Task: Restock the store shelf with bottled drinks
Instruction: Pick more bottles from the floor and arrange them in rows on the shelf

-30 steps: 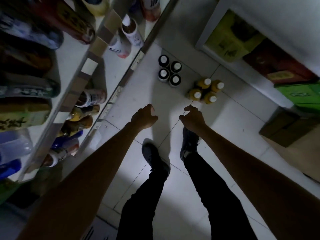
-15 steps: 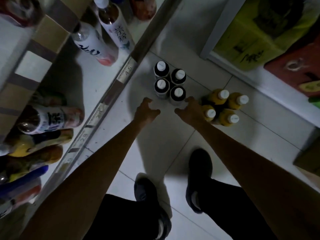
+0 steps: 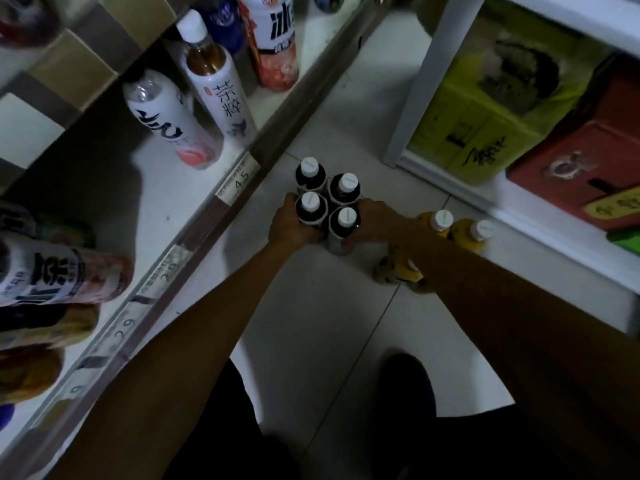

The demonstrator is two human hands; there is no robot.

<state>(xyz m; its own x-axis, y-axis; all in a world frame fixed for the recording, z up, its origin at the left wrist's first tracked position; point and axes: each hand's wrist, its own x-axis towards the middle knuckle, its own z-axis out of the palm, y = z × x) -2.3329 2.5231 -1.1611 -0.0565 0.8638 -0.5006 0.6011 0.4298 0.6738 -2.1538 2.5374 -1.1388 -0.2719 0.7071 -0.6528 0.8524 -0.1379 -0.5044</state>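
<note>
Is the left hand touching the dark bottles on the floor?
Touching. In the head view the left hand wraps against the side of the near-left one of the dark bottles, with no gap between them.

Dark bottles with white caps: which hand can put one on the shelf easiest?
Probably the left hand. It already wraps the near-left of the dark white-capped bottles and is nearest the white shelf; the right hand is farther away.
</note>
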